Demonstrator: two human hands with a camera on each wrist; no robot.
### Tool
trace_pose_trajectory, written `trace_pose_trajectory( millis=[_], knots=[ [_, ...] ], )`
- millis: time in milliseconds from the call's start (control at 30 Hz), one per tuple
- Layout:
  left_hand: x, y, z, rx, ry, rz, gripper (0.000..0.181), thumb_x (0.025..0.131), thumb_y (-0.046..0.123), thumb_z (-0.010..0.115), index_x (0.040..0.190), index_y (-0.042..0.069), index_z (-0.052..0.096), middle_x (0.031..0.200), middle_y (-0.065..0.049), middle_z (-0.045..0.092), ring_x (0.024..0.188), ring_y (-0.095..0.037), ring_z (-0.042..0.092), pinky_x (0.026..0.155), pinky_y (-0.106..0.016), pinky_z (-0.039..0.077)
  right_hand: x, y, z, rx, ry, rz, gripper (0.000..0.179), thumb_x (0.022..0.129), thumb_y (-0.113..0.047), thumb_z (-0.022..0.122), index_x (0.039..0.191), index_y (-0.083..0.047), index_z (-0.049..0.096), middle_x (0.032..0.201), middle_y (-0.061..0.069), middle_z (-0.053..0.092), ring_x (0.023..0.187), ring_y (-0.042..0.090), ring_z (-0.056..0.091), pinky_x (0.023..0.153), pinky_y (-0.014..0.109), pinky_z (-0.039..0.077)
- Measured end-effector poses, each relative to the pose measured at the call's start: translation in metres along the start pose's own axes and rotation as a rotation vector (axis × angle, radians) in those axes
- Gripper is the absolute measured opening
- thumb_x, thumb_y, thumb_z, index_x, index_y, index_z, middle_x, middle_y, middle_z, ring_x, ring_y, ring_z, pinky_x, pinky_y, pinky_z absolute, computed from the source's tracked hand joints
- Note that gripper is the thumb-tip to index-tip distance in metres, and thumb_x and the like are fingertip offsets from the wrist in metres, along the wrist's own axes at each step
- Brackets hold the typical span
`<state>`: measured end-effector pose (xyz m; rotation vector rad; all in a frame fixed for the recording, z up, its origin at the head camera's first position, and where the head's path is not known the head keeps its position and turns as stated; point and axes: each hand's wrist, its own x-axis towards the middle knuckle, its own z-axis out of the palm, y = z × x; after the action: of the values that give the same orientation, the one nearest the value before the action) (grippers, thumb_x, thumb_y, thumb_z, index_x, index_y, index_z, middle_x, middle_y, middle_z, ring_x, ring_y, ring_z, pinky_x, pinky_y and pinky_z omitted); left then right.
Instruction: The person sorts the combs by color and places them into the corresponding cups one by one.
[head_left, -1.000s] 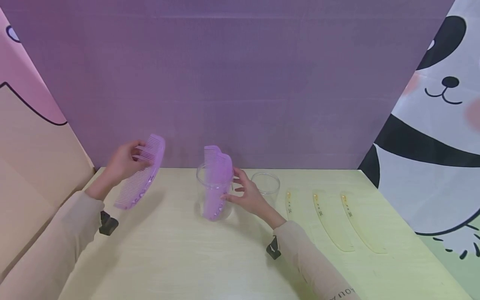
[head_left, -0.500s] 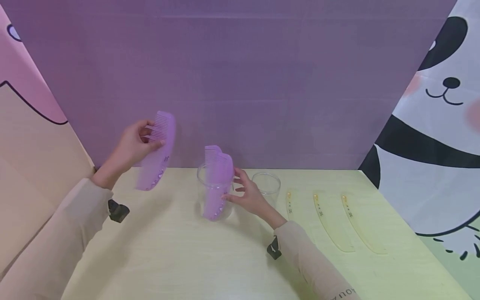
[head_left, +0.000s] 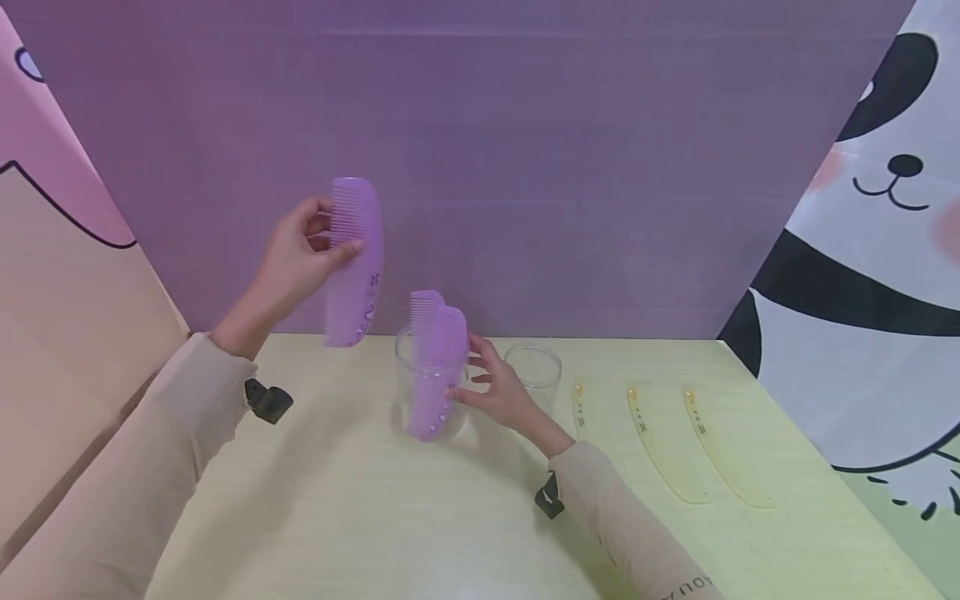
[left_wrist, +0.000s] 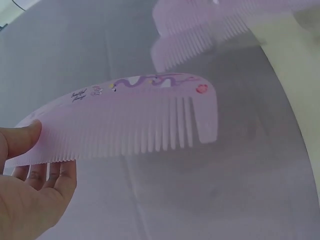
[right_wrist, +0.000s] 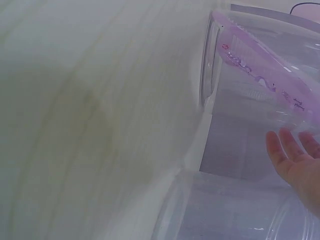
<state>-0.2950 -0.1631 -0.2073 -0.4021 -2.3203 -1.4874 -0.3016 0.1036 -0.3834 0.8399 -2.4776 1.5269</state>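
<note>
My left hand (head_left: 300, 250) pinches a purple translucent comb (head_left: 356, 267) between thumb and fingers, raised above the table and nearly upright, teeth facing left. In the left wrist view this comb (left_wrist: 130, 115) shows a printed decoration along its spine. Two more purple combs (head_left: 438, 358) stand leaning in a clear cup (head_left: 402, 354) at the middle. At that cup's right side is my right hand (head_left: 498, 392), fingers loosely extended and the thumb at its front wall. In the right wrist view the right hand's fingertips (right_wrist: 285, 145) lie right by the cup wall.
A second clear cup (head_left: 536, 375) stands just behind and right of my right hand. Three yellowish transparent combs (head_left: 667, 462) lie side by side on the right of the pale table (head_left: 390, 533). A purple backdrop (head_left: 480, 167) rises behind the table's far edge.
My left hand has lifted its comb up and to the right, turning it from slanted to nearly upright. The right hand and the cup beside it have stayed in place.
</note>
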Motion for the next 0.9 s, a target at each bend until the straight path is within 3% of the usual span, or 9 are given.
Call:
trace_pose_trajectory(
  millis=[100, 300, 533, 900],
  knots=[
    [0.002, 0.008, 0.007, -0.073, 0.011, 0.003, 0.039, 0.083, 0.006, 0.064, 0.116, 0.004, 0.045, 0.122, -0.019, 0.056, 0.096, -0.022, 0.062, 0.088, -0.036, 0.052, -0.002, -0.007, -0.001, -0.004, -0.003, -0.009, 0.082, 0.074, -0.011, 0.075, 0.14, -0.006, 0.026, 0.141, 0.017, 0.038, 0.122, 0.035, 0.045, 0.091, 0.053, 0.046],
    [0.007, 0.014, 0.025, -0.22, 0.04, 0.042, 0.035, 0.081, 0.001, 0.065, 0.112, 0.006, 0.048, 0.116, -0.017, 0.059, 0.086, -0.011, 0.063, 0.079, -0.024, 0.054, -0.009, -0.035, -0.007, -0.005, -0.029, 0.008, 0.079, 0.076, -0.007, 0.072, 0.139, 0.001, 0.025, 0.141, 0.022, 0.037, 0.123, 0.039, 0.044, 0.092, 0.053, 0.045],
    [0.005, 0.01, 0.042, -0.279, 0.004, 0.11, 0.035, 0.082, 0.005, 0.065, 0.113, 0.001, 0.047, 0.108, -0.012, 0.06, 0.087, -0.011, 0.063, 0.086, -0.029, 0.053, -0.001, -0.001, -0.001, 0.008, -0.015, -0.006, 0.083, 0.074, -0.011, 0.074, 0.141, -0.007, 0.025, 0.143, 0.016, 0.036, 0.124, 0.036, 0.044, 0.092, 0.053, 0.046],
    [-0.003, -0.01, 0.061, -0.344, -0.043, 0.092, 0.038, 0.082, 0.0, 0.063, 0.117, -0.002, 0.047, 0.113, -0.018, 0.059, 0.09, -0.011, 0.062, 0.088, -0.029, 0.052, -0.001, -0.001, 0.0, -0.001, -0.017, -0.036, 0.082, 0.075, -0.016, 0.075, 0.14, -0.01, 0.026, 0.141, 0.013, 0.039, 0.123, 0.033, 0.046, 0.09, 0.051, 0.047]
  ],
)
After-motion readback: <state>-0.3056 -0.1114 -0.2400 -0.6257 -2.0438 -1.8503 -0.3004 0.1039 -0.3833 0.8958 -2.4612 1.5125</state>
